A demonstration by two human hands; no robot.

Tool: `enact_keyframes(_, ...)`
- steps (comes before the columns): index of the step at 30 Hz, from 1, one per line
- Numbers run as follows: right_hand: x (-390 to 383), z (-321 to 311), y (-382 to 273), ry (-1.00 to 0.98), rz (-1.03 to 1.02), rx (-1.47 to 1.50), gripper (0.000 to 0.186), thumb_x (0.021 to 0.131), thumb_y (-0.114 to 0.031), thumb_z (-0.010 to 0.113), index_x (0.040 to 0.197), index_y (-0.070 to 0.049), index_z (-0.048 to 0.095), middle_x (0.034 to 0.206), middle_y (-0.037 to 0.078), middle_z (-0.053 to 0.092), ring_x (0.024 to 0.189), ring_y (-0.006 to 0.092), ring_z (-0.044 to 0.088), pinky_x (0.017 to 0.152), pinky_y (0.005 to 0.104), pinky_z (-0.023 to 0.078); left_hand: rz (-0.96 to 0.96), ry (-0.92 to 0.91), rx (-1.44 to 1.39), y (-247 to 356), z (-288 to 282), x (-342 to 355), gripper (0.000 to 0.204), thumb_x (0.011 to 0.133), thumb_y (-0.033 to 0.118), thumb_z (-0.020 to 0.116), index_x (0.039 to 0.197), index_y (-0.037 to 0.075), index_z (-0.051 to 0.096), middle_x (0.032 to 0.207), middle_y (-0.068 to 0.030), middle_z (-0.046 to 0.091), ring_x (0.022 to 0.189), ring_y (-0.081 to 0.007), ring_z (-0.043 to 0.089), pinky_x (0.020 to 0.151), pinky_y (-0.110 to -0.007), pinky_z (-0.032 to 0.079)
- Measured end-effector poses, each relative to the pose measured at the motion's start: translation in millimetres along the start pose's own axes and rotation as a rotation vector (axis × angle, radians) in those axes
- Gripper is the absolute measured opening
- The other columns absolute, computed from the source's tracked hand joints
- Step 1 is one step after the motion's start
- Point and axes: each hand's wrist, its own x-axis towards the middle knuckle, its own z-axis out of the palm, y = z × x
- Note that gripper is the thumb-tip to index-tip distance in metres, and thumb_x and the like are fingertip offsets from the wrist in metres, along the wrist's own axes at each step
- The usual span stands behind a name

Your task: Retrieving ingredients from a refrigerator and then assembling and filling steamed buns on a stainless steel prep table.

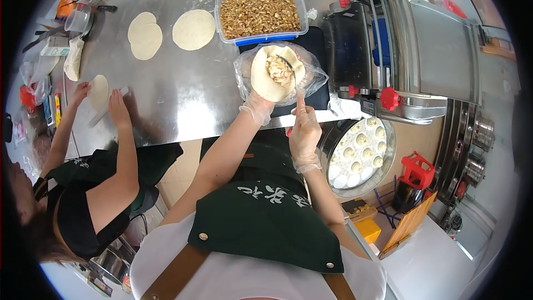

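Left grip (260, 106) around dough (265, 82), right grip (305, 131) pinching utensil (295, 75) near steel table edge (172, 137), wide room leftward

Shot in bright light, blazing with white glare on the steel tabletop (177, 80), bent by fisheye toward black, vignetted corners.

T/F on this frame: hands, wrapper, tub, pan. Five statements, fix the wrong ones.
1. The left hand holds a round pale dough wrapper with chopped filling on it. True.
2. The right hand grips a slim metal tool. True.
3. Both hands are uncovered. False: both wear clear plastic gloves.
4. The clear rectangular plastic tub is empty. False: the tub holds brown chopped pieces.
5. A round silver metal pan with pale buns is on the person's right. True.
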Motion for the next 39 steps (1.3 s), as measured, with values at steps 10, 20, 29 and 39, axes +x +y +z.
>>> enact_keyframes(10,0.6,-15.0,-0.7,-0.033,-0.067,0.086,0.055,0.079,0.013,0.053,0.13,-0.006,0.061,0.089,0.01,0.064,0.069,0.0249,0.066,0.061,0.034,0.053,-0.064,-0.037,-0.059,9.9,-15.5,0.5,0.03,0.094,0.036,0.052,0.099,0.01,0.065,0.102,-0.0079,0.068,0.099,-0.029,0.064,0.086,-0.047,0.053)
enact_keyframes(20,1.8,-43.0,24.2,-0.209,-0.306,-0.121,0.06,0.068,0.009,0.061,0.123,-0.014,0.067,0.088,0.007,0.065,0.067,0.0234,0.065,0.058,0.0339,0.053,-0.08,-0.062,0.072,34.7,-14.5,-1.0,0.027,0.094,0.031,0.052,0.105,0.009,0.063,0.106,-0.011,0.067,0.099,-0.0291,0.064,0.085,-0.045,0.054)
enact_keyframes(29,8.9,-37.5,24.5,-0.188,-0.019,0.154,0.061,0.074,0.012,0.059,0.13,-0.012,0.062,0.083,0.008,0.062,0.067,0.0244,0.063,0.065,0.0319,0.054,-0.259,-0.218,-0.084,39.6,-16.2,-5.1,0.028,0.096,0.029,0.051,0.104,0.006,0.063,0.106,-0.0116,0.066,0.098,-0.0288,0.063,0.086,-0.044,0.055)
enact_keyframes(39,45.3,35.0,61.4,-0.261,0.059,-0.402,0.056,0.084,0.001,0.052,0.136,-0.021,0.056,0.083,0.011,0.063,0.075,0.0324,0.065,0.066,0.0439,0.052,0.021,-0.041,0.045,79.5,-18.5,-48.6,0.031,0.091,0.029,0.057,0.11,0.004,0.063,0.112,-0.0102,0.065,0.102,-0.0272,0.061,0.089,-0.045,0.053)
